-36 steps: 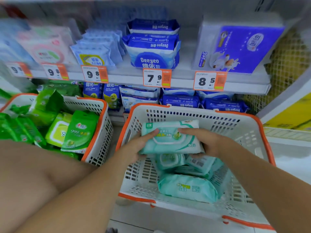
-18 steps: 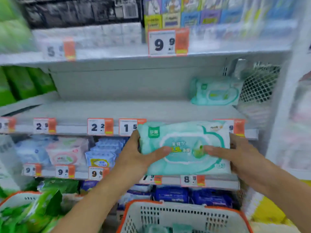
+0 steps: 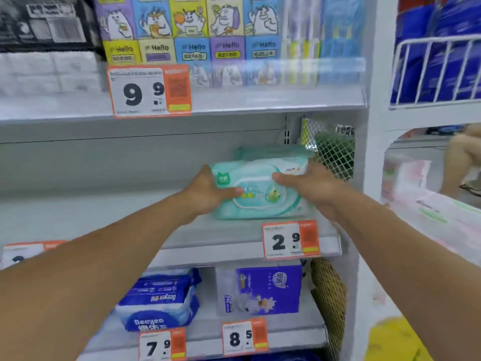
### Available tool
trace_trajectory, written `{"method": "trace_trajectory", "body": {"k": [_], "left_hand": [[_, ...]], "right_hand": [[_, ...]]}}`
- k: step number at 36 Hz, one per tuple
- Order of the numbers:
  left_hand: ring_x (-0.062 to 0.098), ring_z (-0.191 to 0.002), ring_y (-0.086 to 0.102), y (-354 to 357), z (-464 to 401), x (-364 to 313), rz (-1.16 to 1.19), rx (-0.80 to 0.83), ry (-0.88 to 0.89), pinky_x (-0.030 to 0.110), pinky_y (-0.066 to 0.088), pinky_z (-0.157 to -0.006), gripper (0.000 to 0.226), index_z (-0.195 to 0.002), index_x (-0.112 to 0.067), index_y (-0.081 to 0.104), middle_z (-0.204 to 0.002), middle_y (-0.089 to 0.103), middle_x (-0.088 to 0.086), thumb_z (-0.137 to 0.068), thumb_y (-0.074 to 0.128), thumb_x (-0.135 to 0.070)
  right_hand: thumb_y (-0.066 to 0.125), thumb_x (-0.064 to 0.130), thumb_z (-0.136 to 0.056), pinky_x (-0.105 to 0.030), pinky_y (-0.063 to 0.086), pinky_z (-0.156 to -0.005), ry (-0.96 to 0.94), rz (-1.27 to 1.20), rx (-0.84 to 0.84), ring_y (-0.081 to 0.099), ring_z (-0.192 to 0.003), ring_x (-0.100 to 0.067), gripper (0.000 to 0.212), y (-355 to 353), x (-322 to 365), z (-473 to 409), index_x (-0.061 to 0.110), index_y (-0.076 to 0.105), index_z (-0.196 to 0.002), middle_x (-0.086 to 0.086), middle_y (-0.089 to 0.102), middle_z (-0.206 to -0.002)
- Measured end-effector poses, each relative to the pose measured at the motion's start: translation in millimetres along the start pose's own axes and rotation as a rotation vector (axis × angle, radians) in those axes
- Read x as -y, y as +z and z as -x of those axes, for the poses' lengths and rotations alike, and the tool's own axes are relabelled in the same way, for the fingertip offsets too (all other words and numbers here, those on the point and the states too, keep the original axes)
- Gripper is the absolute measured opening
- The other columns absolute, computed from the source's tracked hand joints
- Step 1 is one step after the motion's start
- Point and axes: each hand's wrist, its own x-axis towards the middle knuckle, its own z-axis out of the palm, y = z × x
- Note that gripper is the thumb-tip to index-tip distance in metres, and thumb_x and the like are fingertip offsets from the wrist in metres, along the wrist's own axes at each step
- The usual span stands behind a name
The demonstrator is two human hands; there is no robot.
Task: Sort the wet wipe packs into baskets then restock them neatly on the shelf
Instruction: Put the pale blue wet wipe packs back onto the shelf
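A mint-green wet wipe pack [image 3: 260, 190] is gripped at both ends: the left hand [image 3: 208, 192] is curled round its left end, thumb laid across the printed face, and the right hand [image 3: 313, 187] is curled round its right end, thumb likewise on the front. The pack is held tilted, face towards the camera, with its lower edge at or just above the surface of the middle shelf [image 3: 229, 230], near the shelf's right end; whether it touches the board cannot be told. Directly behind it a second mint-green pack [image 3: 270, 152] is seen, lying against the back panel beside a mesh side panel [image 3: 335, 149].

The grey shelving unit is seen across the view. On the top shelf [image 3: 260, 100] a row of cartoon-printed tissue packs [image 3: 187, 29] is stood, with white paper rolls [image 3: 49, 71] to their left. On the lower shelf [image 3: 260, 324] a purple tissue box [image 3: 268, 290] is placed just beside a blue-and-white wipe bundle [image 3: 158, 300]. To the right, blue packs [image 3: 437, 56] are held behind a white wire rack [image 3: 432, 71].

Orange-edged price tags are fixed to the shelf edges: a 9.9 tag [image 3: 149, 91] above, a 2.9 tag [image 3: 290, 239] just below the gripped pack, and 7.9 [image 3: 162, 345] and 8.5 [image 3: 244, 337] tags lowest.
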Motion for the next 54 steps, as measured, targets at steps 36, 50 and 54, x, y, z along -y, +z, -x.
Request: {"method": "trace_trajectory", "body": {"k": [36,50,54], "left_hand": [[0.023,-0.051,0.054,53.9,200.9,52.8,-0.149,-0.3,0.415,0.033,0.043,-0.051,0.037,-0.066,-0.016,0.056,-0.054,0.055,0.007,-0.1,0.05,-0.03],[0.026,-0.119,0.056,109.8,419.3,288.7,-0.332,0.751,-1.198,0.036,0.053,-0.092,0.081,-0.147,-0.017,0.039,-0.143,0.049,0.004,-0.084,0.071,-0.057],[0.027,-0.127,0.051,132.0,437.8,288.2,-0.285,0.887,-1.161,0.035,0.048,-0.095,0.081,-0.153,-0.015,0.033,-0.153,0.041,0.007,-0.088,0.072,-0.045]], "right_hand": [[0.055,0.008,-0.087,-0.027,0.046,-0.061,-0.782,0.237,-0.069,0.056,-0.061,-0.011,0.012,121.3,-57.7,147.4,0.01,0.066,-0.093,0.001,0.064,-0.076],[0.074,0.05,-0.085,-0.03,0.054,-0.072,0.897,0.936,1.045,0.066,-0.093,-0.028,0.069,167.5,-301.9,357.4,0.01,0.051,-0.136,-0.009,0.064,-0.11],[0.092,0.063,-0.041,-0.036,0.052,-0.095,1.039,0.877,0.707,0.056,-0.122,-0.031,0.123,172.5,-349.8,375.8,0.015,0.044,-0.143,-0.012,0.056,-0.134]]}}
